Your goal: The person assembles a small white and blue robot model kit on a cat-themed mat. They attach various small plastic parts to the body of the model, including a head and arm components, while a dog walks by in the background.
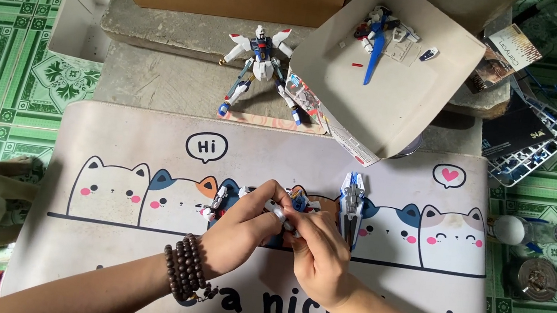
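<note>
Both hands, left [240, 228] and right [318, 253], close fingertips around a small glossy white-and-blue plastic model part [284, 213], held just above the smooth cat-printed mat [118, 152].

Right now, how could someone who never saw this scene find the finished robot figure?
Start from the cat-printed mat; just beyond its far edge lies a grey stone slab. The robot figure stands there, left of the open cardboard lid. Unlike the loose parts near the hands, it is whole, white and blue, with spread wings.

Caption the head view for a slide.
Both hands, left hand and right hand, pinch a small white-and-blue model part over a cat-print mat.
</note>
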